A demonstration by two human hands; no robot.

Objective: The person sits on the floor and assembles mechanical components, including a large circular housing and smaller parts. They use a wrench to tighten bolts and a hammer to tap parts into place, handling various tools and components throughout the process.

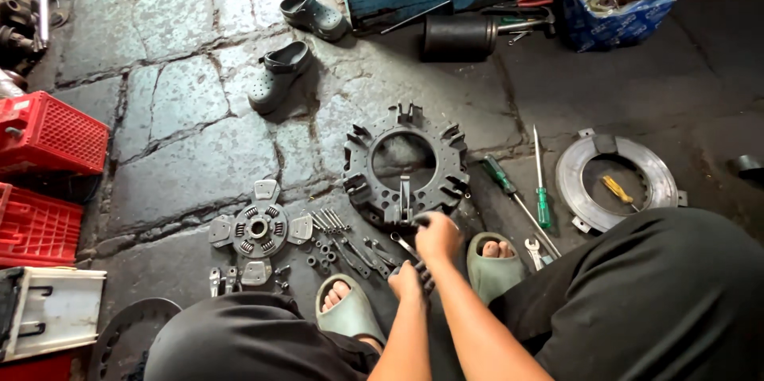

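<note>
We see the clutch cover (406,166) lying flat on the stone floor (183,174), just ahead of both feet. Right hand (438,236) closes on a dark tool at the cover's near rim; left hand (410,277) grips its handle below. Bolts (330,220) crowd the left edge, screwdrivers (509,190) the right; open floor lies beyond.
</note>
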